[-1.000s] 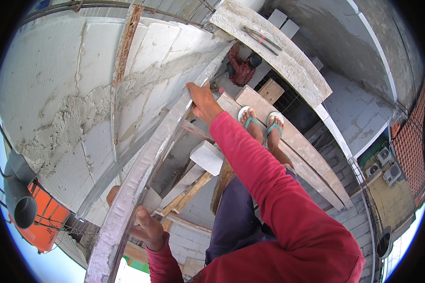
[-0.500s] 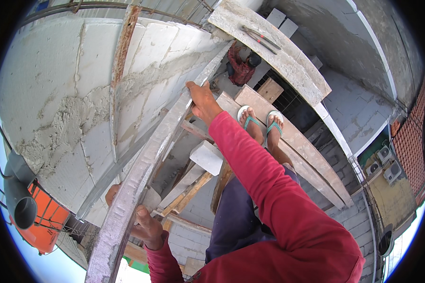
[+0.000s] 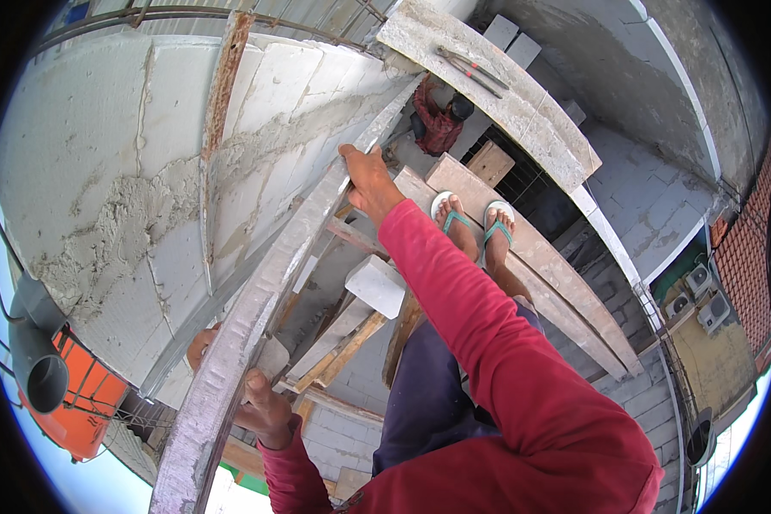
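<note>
A long grey straightedge bar point(image 3: 270, 278), crusted with mortar, slants along the block wall point(image 3: 86, 154). My right hand point(image 3: 370, 182) is closed over its upper part, thumb and fingers gripping the edges. Lower down, my left hand point(image 3: 264, 411) wraps the bar from beneath; its fingertips show on the wall side. Rough wet-looking mortar point(image 3: 120, 231) is smeared across the wall face. Between the bar and my legs stands a white block point(image 3: 375, 287) on upright timbers. My feet, in sandals, rest on wooden planks point(image 3: 540, 265).
A ledge point(image 3: 488, 94) carries red-handled cutters point(image 3: 471, 68). Far below, a co-worker in a checked shirt point(image 3: 439, 128) crouches. A rusty strip point(image 3: 223, 103) stands against the wall. A grey pipe point(image 3: 44, 377) and orange tank point(image 3: 81, 403) are at left. The planks' edges drop to lower floors.
The bar's near end has swung slightly left. Both hands keep their grip, and the right one has moved very little.
</note>
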A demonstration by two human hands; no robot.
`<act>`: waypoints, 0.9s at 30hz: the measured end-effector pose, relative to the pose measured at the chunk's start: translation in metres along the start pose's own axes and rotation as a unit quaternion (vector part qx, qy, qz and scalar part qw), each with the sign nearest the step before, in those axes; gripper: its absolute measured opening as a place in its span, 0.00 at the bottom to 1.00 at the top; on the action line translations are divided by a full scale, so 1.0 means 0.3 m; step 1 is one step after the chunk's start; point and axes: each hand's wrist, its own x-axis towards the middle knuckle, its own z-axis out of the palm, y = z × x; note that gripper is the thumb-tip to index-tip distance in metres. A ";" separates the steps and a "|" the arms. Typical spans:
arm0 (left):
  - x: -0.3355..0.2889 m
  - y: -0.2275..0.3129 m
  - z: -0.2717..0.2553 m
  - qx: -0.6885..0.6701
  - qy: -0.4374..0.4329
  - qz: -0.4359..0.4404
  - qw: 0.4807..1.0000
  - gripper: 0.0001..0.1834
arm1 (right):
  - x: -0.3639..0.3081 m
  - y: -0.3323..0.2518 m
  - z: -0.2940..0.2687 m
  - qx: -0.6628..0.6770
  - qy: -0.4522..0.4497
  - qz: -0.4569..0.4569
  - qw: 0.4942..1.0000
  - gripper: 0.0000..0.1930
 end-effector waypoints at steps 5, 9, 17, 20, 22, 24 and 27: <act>0.008 0.004 0.002 0.019 0.002 0.009 1.000 0.44 | 0.018 0.005 -0.005 -0.003 0.006 -0.004 1.000 0.30; 0.011 -0.002 0.000 0.013 -0.004 0.018 1.000 0.44 | 0.037 0.008 -0.013 -0.008 0.005 -0.005 1.000 0.30; 0.002 -0.003 -0.002 -0.001 -0.001 0.001 1.000 0.43 | 0.041 0.014 -0.010 -0.002 0.007 -0.009 1.000 0.29; 0.002 -0.001 0.003 0.020 0.001 0.013 1.000 0.39 | 0.045 0.017 -0.013 0.007 0.009 -0.004 1.000 0.29; 0.020 0.017 0.021 0.046 0.004 0.026 0.999 0.36 | 0.056 0.023 -0.014 -0.001 0.006 -0.010 1.000 0.30; 0.023 0.006 0.015 0.058 0.007 0.029 0.998 0.35 | 0.069 0.028 -0.019 -0.003 0.004 -0.010 1.000 0.30; 0.024 -0.002 0.022 0.066 0.033 0.033 0.997 0.35 | 0.059 0.026 -0.016 -0.001 -0.005 -0.008 1.000 0.36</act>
